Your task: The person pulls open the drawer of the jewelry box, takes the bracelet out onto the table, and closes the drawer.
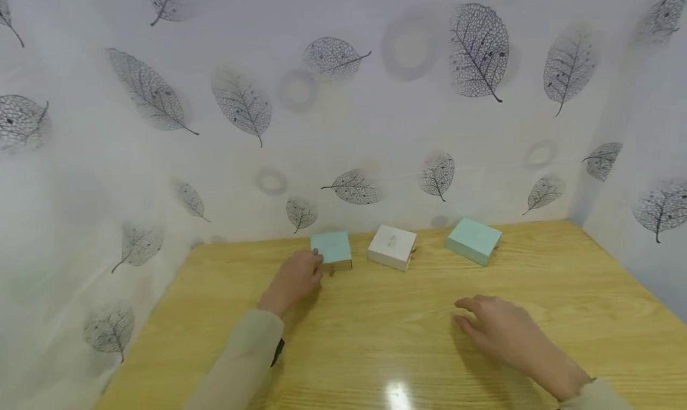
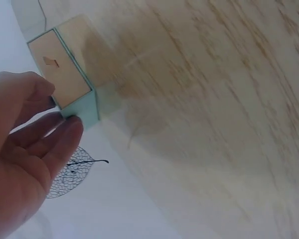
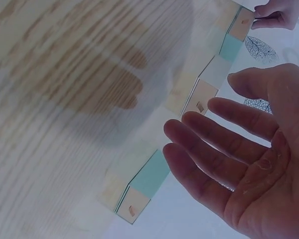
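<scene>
Turquoise drawer box (image 1: 335,246) at 11 o'clock, left hand (image 1: 294,279) against it

Clock positions are taken from the centre of the wood-grain tabletop (image 1: 386,338) in the head view. The turquoise drawer box sits flat near the far edge; its tan drawer front (image 2: 65,79), fitted with a small pull tab (image 2: 51,61), faces 6 o'clock. The left hand lies at 10 o'clock, at the box's 9 o'clock end, thumb and fingers bent about that end. Whether they close firmly on it, I cannot tell.

A white drawer box (image 1: 392,246) stands at 12 o'clock, with faint grey lettering on its lid. A second turquoise drawer box (image 1: 474,240) rests at 2 o'clock. Both are turned so their tabs point to roughly 4 o'clock. All three boxes stand apart from one another.

The right hand (image 1: 501,332) is at 3 o'clock, over the tabletop and well apart from the boxes, fingers relaxed and spread, thumb held wide.

Both arms wear pale sleeves (image 1: 231,362); a dark band (image 1: 278,351) shows at the left cuff. White leaf-print sheeting (image 1: 343,124) forms the backdrop beyond the far edge and along both sides.
</scene>
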`<control>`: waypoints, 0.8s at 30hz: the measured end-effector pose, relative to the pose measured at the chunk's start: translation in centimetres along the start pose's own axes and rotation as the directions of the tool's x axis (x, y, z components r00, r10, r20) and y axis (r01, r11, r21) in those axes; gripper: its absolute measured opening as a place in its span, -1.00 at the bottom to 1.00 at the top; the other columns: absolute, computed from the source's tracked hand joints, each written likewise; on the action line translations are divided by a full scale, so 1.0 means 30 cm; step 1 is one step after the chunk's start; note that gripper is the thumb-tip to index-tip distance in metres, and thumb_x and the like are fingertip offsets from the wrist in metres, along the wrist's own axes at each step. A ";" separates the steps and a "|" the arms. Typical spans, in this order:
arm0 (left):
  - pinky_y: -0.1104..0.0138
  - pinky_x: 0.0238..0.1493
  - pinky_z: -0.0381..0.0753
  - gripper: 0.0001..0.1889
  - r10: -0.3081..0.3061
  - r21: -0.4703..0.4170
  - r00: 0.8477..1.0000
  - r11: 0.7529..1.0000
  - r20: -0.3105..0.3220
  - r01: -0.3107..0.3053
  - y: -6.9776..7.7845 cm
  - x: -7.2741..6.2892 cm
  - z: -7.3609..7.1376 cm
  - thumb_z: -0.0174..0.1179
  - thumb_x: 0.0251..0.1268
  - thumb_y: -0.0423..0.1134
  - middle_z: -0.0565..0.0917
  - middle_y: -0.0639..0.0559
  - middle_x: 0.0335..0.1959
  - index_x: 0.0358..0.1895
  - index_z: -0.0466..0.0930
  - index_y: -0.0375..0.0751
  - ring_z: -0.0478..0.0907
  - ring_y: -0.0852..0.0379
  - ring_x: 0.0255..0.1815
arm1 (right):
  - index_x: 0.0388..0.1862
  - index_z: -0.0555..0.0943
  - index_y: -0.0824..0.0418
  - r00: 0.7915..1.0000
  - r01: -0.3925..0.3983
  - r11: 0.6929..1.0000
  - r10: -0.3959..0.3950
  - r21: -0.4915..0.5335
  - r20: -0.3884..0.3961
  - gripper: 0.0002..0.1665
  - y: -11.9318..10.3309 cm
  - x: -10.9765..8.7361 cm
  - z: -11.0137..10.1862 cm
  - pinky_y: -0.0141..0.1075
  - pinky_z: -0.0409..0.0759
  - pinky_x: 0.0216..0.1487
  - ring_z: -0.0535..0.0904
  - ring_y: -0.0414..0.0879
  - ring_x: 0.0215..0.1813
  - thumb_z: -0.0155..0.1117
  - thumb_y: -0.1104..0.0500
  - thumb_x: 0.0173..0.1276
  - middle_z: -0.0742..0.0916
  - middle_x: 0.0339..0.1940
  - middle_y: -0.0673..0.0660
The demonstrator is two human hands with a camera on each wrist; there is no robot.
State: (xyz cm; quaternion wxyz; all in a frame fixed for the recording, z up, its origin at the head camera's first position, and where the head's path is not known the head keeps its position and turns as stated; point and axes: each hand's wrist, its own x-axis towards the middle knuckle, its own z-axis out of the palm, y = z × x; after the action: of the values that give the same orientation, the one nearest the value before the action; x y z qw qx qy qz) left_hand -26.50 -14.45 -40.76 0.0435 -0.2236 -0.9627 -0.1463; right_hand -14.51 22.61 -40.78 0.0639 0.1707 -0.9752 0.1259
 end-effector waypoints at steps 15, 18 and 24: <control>-0.02 0.09 0.67 -0.56 -0.053 0.024 0.976 0.999 0.213 0.049 0.068 -0.039 -0.135 0.31 0.16 -0.34 0.64 -0.17 0.23 0.18 0.67 -0.16 0.60 -0.14 0.18 | -0.06 0.75 0.14 1.000 0.014 1.000 -0.014 -0.014 -0.005 -0.73 0.007 -0.008 0.006 -0.09 0.72 -0.35 0.76 0.01 -0.26 0.44 0.06 0.32 0.83 -0.21 0.06; -0.19 0.37 0.47 -0.27 -0.024 -0.041 0.956 0.998 0.291 0.037 0.040 -0.016 -0.124 0.37 0.08 -0.35 0.31 -0.26 0.56 0.43 0.48 -0.07 0.31 -0.35 0.50 | -0.06 0.76 0.15 1.000 0.013 1.000 -0.013 -0.018 -0.008 -0.73 0.007 -0.011 0.005 -0.07 0.73 -0.33 0.76 0.03 -0.25 0.44 0.07 0.32 0.83 -0.20 0.08; -0.21 0.57 0.20 -0.14 -0.004 -0.126 0.925 0.991 0.379 0.056 0.006 0.013 -0.096 0.45 -0.01 -0.33 0.14 -0.29 0.64 0.50 0.41 -0.07 0.10 -0.36 0.62 | -0.03 0.75 0.14 1.000 0.021 1.000 -0.021 -0.018 -0.002 -0.72 -0.005 -0.004 -0.004 -0.10 0.73 -0.34 0.77 0.02 -0.22 0.42 0.05 0.34 0.83 -0.16 0.07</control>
State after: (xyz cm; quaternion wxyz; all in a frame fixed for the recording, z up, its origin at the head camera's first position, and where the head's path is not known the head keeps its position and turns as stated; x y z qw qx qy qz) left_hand -26.71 -15.02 -37.91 -0.1600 -0.2352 -0.9443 -0.1655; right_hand -14.34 22.54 -40.66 0.0676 0.1801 -0.9744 0.1164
